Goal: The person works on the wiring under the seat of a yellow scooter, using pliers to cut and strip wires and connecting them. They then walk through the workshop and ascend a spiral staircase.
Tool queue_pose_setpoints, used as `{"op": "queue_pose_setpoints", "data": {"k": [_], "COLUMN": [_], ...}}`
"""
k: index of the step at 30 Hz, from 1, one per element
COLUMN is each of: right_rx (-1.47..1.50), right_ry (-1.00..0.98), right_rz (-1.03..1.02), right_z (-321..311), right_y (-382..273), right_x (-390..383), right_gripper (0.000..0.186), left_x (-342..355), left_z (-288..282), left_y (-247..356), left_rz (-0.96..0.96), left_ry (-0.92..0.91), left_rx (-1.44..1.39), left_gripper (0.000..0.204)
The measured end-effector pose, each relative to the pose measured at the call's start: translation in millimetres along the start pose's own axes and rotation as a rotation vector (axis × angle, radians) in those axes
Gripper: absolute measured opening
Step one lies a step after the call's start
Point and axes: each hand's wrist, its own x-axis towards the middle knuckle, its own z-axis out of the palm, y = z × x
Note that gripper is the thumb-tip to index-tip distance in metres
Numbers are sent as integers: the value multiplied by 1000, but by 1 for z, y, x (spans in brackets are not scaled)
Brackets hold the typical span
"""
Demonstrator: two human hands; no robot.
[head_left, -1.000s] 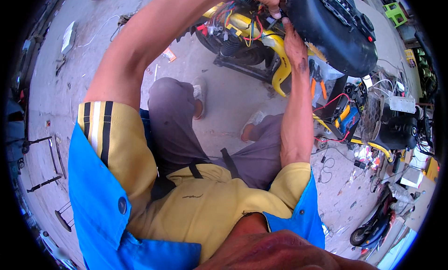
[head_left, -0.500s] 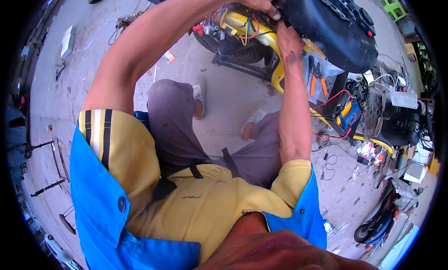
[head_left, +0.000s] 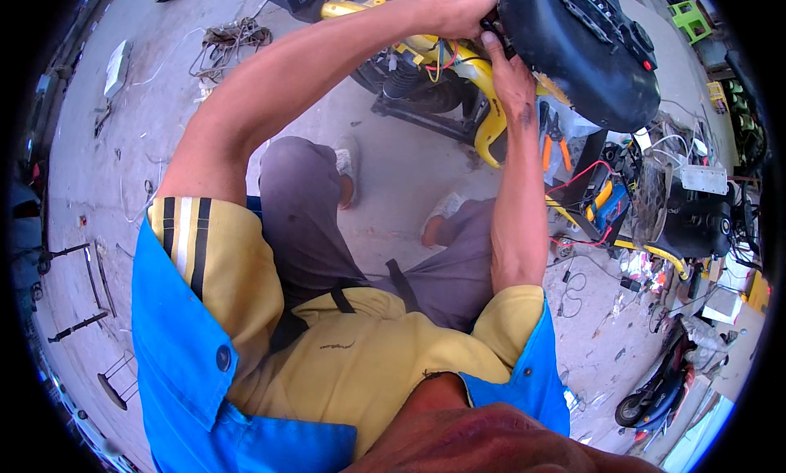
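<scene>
At the top of the view, my left hand (head_left: 460,10) reaches across to the edge of a large black seat-like part (head_left: 573,56). Its fingers are curled in at a small dark piece beside that edge. Just below, my right hand (head_left: 513,78) is closed at the same spot, thumb pointing up. What the fingers grip is mostly hidden by the hands and the black part. Beneath them is a yellow scooter frame (head_left: 489,131) with coloured wires (head_left: 443,64) and a dark wheel (head_left: 434,92).
Orange-handled pliers (head_left: 555,146) lie right of my right forearm. Farther right are a dark tray of tools (head_left: 602,199), a white power strip (head_left: 704,178) and loose cables. A toppled-looking scooter (head_left: 659,391) is at lower right; a bundle of cord (head_left: 233,43) lies at upper left.
My left forearm has shifted slightly right, uncovering the cord bundle on the floor. My right hand has turned a little, its thumb now more visible. Both hands remain at the black part's edge.
</scene>
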Motion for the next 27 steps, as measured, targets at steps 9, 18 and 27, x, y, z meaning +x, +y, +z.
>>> {"op": "queue_pose_setpoints", "data": {"k": [9, 18, 27], "right_rx": [-30, -64, -137], "right_ry": [3, 122, 225], "right_rz": [-77, -64, -143], "right_z": [-10, 0, 7], "right_y": [-21, -36, -31], "right_x": [-13, -18, -15], "right_gripper": [59, 39, 46], "left_x": [-3, -10, -42], "left_z": [3, -12, -75], "left_y": [-14, 6, 27], "left_rz": [-287, -471, -331], "left_ry": [-66, 209, 28], "left_rx": [-1152, -996, -671], "left_gripper": [29, 48, 47]}}
